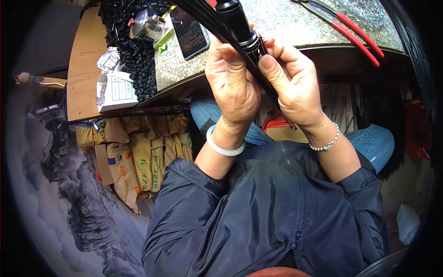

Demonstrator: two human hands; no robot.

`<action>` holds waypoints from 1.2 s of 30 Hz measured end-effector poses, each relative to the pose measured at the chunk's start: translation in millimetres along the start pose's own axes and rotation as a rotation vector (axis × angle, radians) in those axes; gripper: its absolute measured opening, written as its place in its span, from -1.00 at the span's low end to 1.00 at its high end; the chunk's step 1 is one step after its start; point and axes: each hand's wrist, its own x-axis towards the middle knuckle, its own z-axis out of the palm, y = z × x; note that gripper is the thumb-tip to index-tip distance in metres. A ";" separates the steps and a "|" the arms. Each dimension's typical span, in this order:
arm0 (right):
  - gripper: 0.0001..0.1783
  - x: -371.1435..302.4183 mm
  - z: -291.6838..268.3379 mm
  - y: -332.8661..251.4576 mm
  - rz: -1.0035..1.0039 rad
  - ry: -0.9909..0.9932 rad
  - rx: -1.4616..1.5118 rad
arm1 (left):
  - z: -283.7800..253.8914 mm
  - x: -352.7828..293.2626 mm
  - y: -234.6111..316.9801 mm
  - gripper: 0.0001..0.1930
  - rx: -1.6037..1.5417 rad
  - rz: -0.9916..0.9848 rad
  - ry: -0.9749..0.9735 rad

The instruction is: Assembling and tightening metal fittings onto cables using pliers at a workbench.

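Note:
In front of me, over the table's near edge, is what looks like a folded black umbrella frame [261,79], a bundle of thin dark rods slanting down to the right. A thick black cylinder [234,21] with shiny rings at its lower end lies against the rods. My left hand [234,87] is closed on the frame from the left, its fingertips partly hidden behind it. From the right, my right hand [297,85] pinches the rods just below the rings, its thumb pressed on top. The lower end of the bundle passes behind my right hand.
On the stone-topped table [300,25] lie red-handled pliers [353,39], a phone [189,34] and a glass jar [146,25]. Small black parts [122,51] are heaped at the left, beside a white box [117,90]. Sacks [138,159] stand below; black rods [369,111] stand at right.

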 end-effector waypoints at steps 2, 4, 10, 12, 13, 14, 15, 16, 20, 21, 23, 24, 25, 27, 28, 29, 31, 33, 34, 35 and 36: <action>-0.86 -1.0 -2.1 1.3 -0.027 -0.020 -0.056 | -0.6 1.2 -1.0 -0.51 0.016 0.019 -0.012; -0.86 0.3 -2.5 2.5 -0.059 -0.027 -0.075 | -0.6 2.7 -0.4 -0.51 0.060 0.030 -0.039; -0.84 -5.4 1.8 0.8 -0.148 -0.026 -0.160 | 0.7 -1.4 3.3 -0.51 0.060 0.047 -0.027; -0.84 -5.7 2.9 0.3 -0.132 -0.029 -0.150 | 0.0 -2.2 3.6 -0.51 0.061 0.051 -0.021; -0.84 -4.6 2.9 0.9 -0.132 -0.026 -0.167 | -0.3 -2.4 3.9 -0.51 0.062 0.053 -0.018; -0.84 -3.9 2.5 2.4 -0.130 -0.023 -0.184 | -1.2 -2.8 3.5 -0.51 0.062 0.052 -0.016; -0.84 -3.9 2.8 2.8 -0.128 -0.023 -0.185 | -1.8 -3.0 3.1 -0.52 0.047 0.052 -0.018; -0.83 -3.6 3.5 2.4 -0.101 -0.026 -0.153 | -2.3 -3.1 2.5 -0.52 0.032 0.052 -0.020; -0.82 -2.1 5.7 -0.5 -0.089 -0.036 -0.130 | -1.3 -3.3 2.3 -0.52 0.048 0.066 -0.011; -0.82 -2.4 5.8 0.5 -0.091 -0.035 -0.132 | -1.2 -4.0 2.1 -0.52 0.088 0.076 -0.009; -0.82 -4.3 5.8 3.6 -0.159 0.000 -0.168 | -0.8 -3.8 1.5 -0.52 0.127 0.085 -0.009; -0.82 -4.4 4.6 3.3 -0.159 0.002 -0.169 | -0.7 -3.0 1.6 -0.52 0.130 0.077 -0.019; -0.82 -4.2 2.7 2.9 -0.167 -0.005 -0.201 | -0.5 -2.4 1.6 -0.51 0.134 0.070 -0.029; -0.82 -3.7 0.9 2.9 -0.176 -0.015 -0.231 | 0.1 -2.7 2.5 -0.51 0.121 0.063 -0.032; -0.82 -4.5 0.5 3.3 -0.184 -0.013 -0.243 | 0.6 -3.2 2.8 -0.51 0.109 0.055 -0.035; -0.82 -4.9 0.8 3.6 -0.193 -0.012 -0.254 | 0.7 -3.3 3.0 -0.51 0.110 0.057 -0.037; -0.82 -5.5 0.8 4.2 -0.176 -0.014 -0.238 | 0.3 -3.9 3.0 -0.53 0.105 0.059 -0.027; -0.82 -4.7 1.0 4.3 -0.161 -0.015 -0.224 | -0.2 -4.3 2.4 -0.53 0.104 0.060 -0.025; -0.82 -3.7 2.6 4.4 -0.159 -0.005 -0.203 | -0.1 -4.3 2.3 -0.54 0.103 0.060 -0.020; -0.82 -3.7 3.8 4.7 -0.153 0.003 -0.179 | 0.2 -5.3 3.2 -0.55 0.106 0.066 -0.026; -0.82 -3.5 3.9 3.7 -0.154 0.002 -0.179 | 0.0 -4.9 3.1 -0.55 0.107 0.067 -0.026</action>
